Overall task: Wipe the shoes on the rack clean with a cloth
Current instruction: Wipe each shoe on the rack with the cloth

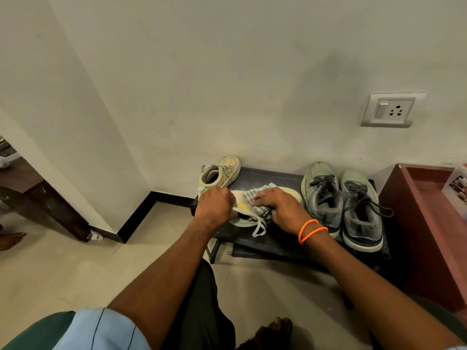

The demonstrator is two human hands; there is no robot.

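a pale cream lace-up sneaker (pixel 242 210) is lying on its side on the low black metal shoe rack (pixel 273 236), gripped at its heel end by the curled left hand (pixel 214 207). a checked white cloth (pixel 255 198) is pressed onto it under the flattened fingers of the right hand (pixel 280 205). the step is best done with the heel held firm and short, even strokes made toward the toe, the loose lace being kept clear.

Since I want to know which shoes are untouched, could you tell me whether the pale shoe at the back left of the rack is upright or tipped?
Tipped: the pale cream lace-up shoe lies on its side, sole towards the wall.
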